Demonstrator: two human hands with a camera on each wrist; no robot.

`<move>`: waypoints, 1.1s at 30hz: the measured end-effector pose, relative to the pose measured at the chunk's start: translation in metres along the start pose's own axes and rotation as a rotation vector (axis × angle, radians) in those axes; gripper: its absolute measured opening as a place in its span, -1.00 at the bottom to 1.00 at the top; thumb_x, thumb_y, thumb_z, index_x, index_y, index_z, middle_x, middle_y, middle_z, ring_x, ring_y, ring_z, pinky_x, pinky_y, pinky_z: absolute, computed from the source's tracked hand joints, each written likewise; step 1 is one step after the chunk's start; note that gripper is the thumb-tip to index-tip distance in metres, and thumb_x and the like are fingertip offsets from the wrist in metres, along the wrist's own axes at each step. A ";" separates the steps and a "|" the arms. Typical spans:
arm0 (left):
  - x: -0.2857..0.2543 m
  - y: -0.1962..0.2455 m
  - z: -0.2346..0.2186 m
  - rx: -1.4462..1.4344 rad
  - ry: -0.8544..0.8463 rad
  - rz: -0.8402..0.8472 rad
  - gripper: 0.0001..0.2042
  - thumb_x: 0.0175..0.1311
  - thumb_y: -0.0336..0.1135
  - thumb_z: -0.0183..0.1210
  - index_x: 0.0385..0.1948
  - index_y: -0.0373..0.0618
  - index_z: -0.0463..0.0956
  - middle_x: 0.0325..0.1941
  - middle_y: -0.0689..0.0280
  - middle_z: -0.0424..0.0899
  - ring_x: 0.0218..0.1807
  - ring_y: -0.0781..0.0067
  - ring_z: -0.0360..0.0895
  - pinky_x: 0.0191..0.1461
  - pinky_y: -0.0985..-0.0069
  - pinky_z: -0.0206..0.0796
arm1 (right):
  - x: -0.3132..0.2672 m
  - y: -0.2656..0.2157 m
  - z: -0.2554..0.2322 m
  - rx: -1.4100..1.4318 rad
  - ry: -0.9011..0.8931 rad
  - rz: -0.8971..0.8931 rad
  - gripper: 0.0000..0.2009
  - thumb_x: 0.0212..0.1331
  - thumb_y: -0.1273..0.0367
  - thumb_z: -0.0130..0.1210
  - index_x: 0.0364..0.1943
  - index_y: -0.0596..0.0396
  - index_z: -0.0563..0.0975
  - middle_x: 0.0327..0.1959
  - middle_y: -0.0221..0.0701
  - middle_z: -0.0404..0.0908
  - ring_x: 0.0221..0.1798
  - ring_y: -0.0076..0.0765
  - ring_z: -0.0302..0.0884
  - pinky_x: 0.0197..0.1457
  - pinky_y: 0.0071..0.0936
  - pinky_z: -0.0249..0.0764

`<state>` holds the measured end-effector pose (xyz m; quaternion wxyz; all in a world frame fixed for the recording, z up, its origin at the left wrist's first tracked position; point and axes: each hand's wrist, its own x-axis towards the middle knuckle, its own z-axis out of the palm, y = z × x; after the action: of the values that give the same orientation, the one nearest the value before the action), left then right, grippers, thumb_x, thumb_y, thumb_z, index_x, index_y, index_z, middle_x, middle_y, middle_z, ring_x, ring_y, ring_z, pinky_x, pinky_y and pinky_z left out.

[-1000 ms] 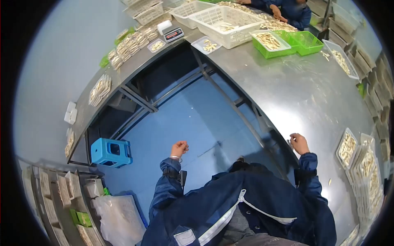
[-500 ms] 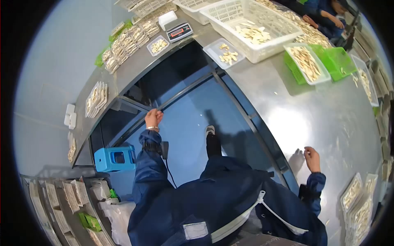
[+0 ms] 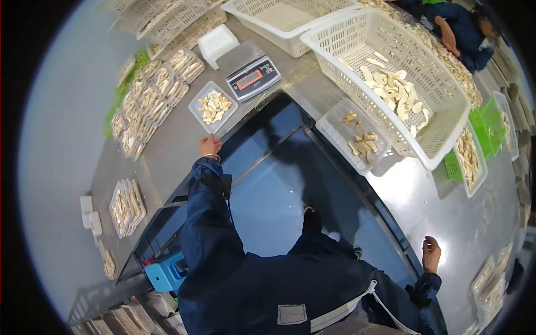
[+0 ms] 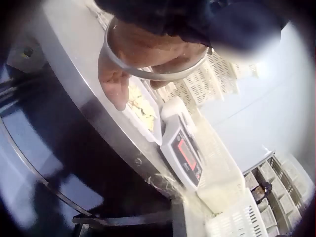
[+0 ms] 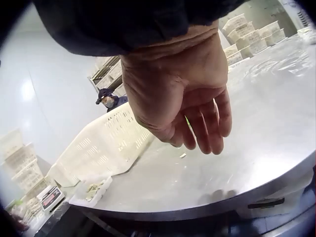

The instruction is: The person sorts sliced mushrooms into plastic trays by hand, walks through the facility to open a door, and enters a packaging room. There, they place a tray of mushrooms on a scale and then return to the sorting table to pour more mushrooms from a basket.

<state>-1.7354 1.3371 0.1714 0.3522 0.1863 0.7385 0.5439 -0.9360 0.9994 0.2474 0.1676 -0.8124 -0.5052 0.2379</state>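
My left hand (image 3: pixel 210 146) is at the near edge of a small clear tray (image 3: pixel 195 106) of pale sliced pieces. In the left wrist view, the fingers of that hand (image 4: pixel 116 81) overlap the end of the tray (image 4: pixel 153 133); whether they touch it I cannot tell. A scale (image 3: pixel 254 75) with a red-framed display stands right beside the tray. My right hand (image 3: pixel 431 255) hangs over the metal table's edge region with nothing in it. Seen in the right wrist view, that hand (image 5: pixel 182 94) has loose, slightly bent fingers above the tabletop (image 5: pixel 197 173).
A large white basket (image 3: pixel 329 53) holds pale slices, with another clear tray (image 3: pixel 335 134) against its near side. Packed trays (image 3: pixel 127 206) lie along the left table. Green baskets (image 3: pixel 494 125) and another person (image 3: pixel 458 28) are at the upper right. A blue stool (image 3: pixel 166 273) stands below left.
The view has moved closer to the scale and baskets. My left hand has gone from over the floor gap to the small tray's edge. My right hand stays empty at the right table.
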 end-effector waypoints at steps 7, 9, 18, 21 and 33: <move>0.067 -0.015 0.011 -0.031 0.032 -0.122 -0.48 0.25 -0.31 0.10 0.11 -0.45 0.09 -0.47 -0.07 0.61 -0.62 0.21 0.61 -0.70 0.48 0.39 | -0.010 -0.038 0.002 -0.099 -0.010 0.127 -0.77 0.22 0.43 0.05 -0.08 0.20 0.57 -0.26 -0.16 0.66 -0.31 -0.23 0.62 -0.20 -0.36 0.53; 0.080 -0.019 0.011 -0.070 0.039 -0.117 -0.52 0.25 -0.36 0.07 0.09 -0.43 0.09 -0.48 -0.07 0.61 -0.63 0.19 0.60 -0.70 0.48 0.38 | -0.012 -0.043 0.003 -0.113 -0.020 0.132 -0.77 0.22 0.43 0.05 -0.08 0.21 0.57 -0.26 -0.16 0.66 -0.31 -0.23 0.62 -0.20 -0.36 0.53; 0.015 -0.008 -0.013 -0.045 0.162 0.221 -0.79 0.31 -0.45 -0.04 -0.09 -0.33 0.28 -0.53 0.06 0.60 -0.64 0.37 0.55 -0.64 0.58 0.31 | -0.021 -0.044 0.009 -0.083 -0.030 0.083 -0.79 0.19 0.49 0.04 -0.11 0.23 0.55 -0.28 -0.15 0.63 -0.31 -0.20 0.61 -0.21 -0.35 0.51; -0.054 0.017 -0.026 0.009 0.064 0.439 -0.83 0.37 -0.42 -0.03 -0.10 -0.29 0.33 -0.52 0.21 0.59 -0.64 0.54 0.48 -0.57 0.67 0.25 | -0.027 -0.040 0.015 -0.050 -0.034 0.057 -0.80 0.19 0.49 0.04 -0.11 0.22 0.55 -0.27 -0.13 0.62 -0.31 -0.17 0.61 -0.19 -0.34 0.51; -0.387 0.062 0.067 0.234 -1.073 0.451 -0.83 0.40 -0.45 -0.01 -0.08 -0.29 0.42 -0.45 0.37 0.56 -0.50 0.71 0.39 -0.43 0.70 0.29 | -0.116 -0.041 -0.019 0.168 0.159 0.049 -0.74 0.20 0.41 0.07 -0.04 0.18 0.52 -0.12 -0.14 0.58 -0.15 -0.06 0.58 -0.09 -0.34 0.49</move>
<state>-1.4293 1.1484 0.3412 0.5293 0.6250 0.4545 0.3502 -0.9992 0.9123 0.3098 0.2687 -0.8241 -0.4485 0.2180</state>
